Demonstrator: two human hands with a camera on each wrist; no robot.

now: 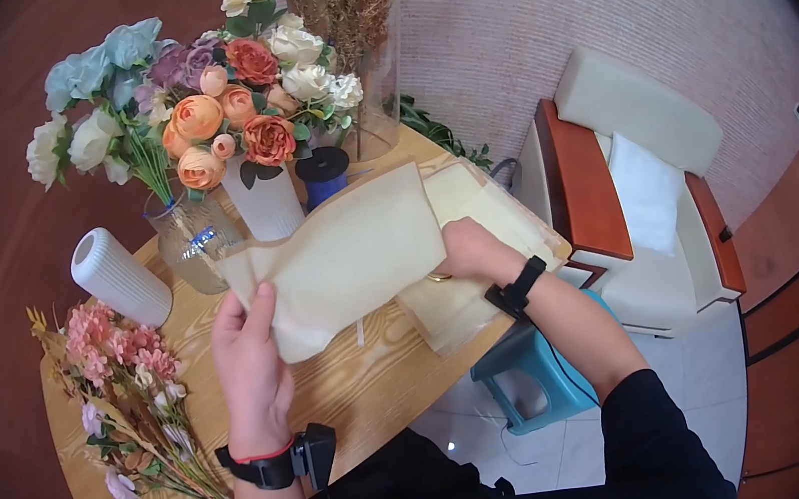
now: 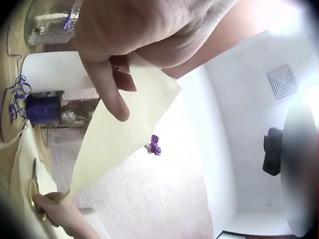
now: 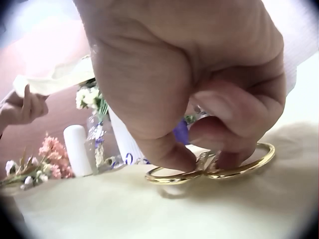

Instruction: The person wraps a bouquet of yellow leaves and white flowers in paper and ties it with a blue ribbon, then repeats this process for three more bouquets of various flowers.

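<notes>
My left hand [image 1: 255, 359] pinches the left edge of a cream paper sheet [image 1: 351, 261], thumb in front, and holds it raised over the table. At the sheet's right edge is my right hand [image 1: 476, 247], above a stack of similar sheets [image 1: 485, 208]. In the right wrist view the fingers of my right hand [image 3: 199, 89] pinch gold-handled scissors [image 3: 239, 172] at the handles, low over the cream paper. The left wrist view shows the scissors' blade [image 2: 34, 169] pointing away from that hand, over the stacked paper.
Artificial flowers [image 1: 229, 100] stand in a glass vase [image 1: 192, 246] and a white vase [image 1: 262, 202] at the back. A blue ribbon spool [image 1: 323, 177] is beside them. At left are a white ribbed vase [image 1: 121, 278] and loose pink flowers [image 1: 119, 342]. A teal stool [image 1: 538, 383] stands below.
</notes>
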